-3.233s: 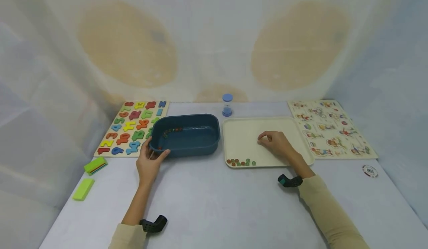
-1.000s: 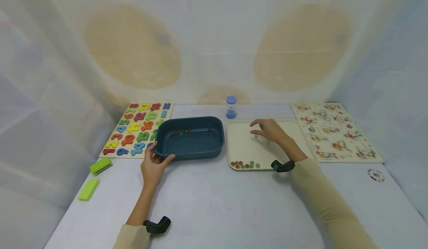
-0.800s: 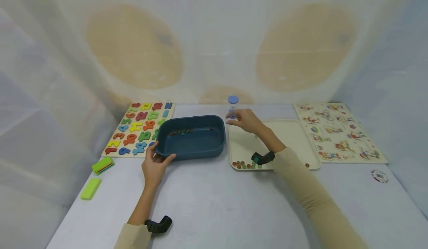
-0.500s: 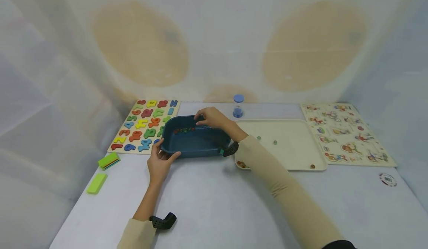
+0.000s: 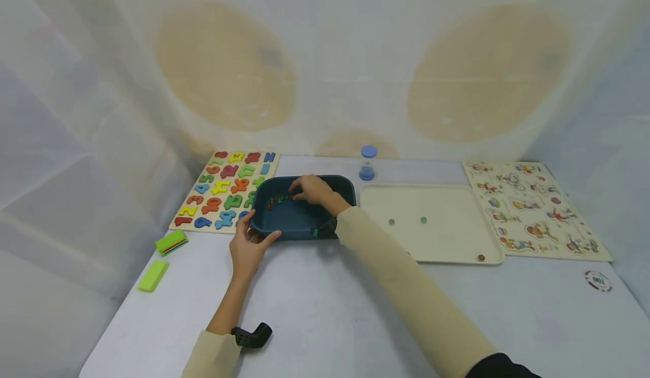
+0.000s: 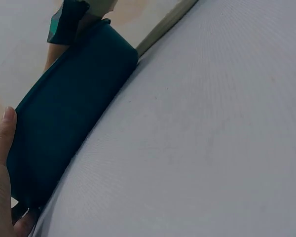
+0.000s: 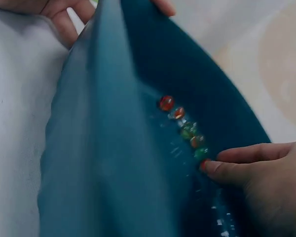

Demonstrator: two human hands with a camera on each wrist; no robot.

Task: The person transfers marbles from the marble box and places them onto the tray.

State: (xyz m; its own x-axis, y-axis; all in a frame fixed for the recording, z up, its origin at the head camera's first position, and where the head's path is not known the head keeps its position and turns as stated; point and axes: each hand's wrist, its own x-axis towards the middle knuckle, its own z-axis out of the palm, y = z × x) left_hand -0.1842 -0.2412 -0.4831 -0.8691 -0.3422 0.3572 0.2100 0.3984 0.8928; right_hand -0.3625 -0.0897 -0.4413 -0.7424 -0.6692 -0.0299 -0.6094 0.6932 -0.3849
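A dark teal basin (image 5: 294,225) stands left of the cream tray (image 5: 447,197). My left hand (image 5: 247,248) grips its near left corner, thumb against the front wall and fingers round the left end. Inside the basin, my right hand (image 5: 313,190) reaches down with thumb and forefinger pinching a red marble (image 7: 204,164) at the end of a row of red and green marbles (image 7: 188,130). Two green marbles (image 5: 391,222) lie mid-tray, and a reddish one (image 5: 481,258) sits in the tray's near right corner. My right sleeve covers the tray's near left part.
A number puzzle board (image 5: 218,192) lies behind the basin's left end, and a picture puzzle board (image 5: 538,209) is right of the tray. A blue-capped sand timer (image 5: 368,163) stands at the back. Green blocks (image 5: 153,276) lie at left; a round chip (image 5: 598,281) at right.
My right hand has moved left from over the tray, down into the basin. The green marbles mid-tray have come into sight. My left hand stays on the basin's corner.
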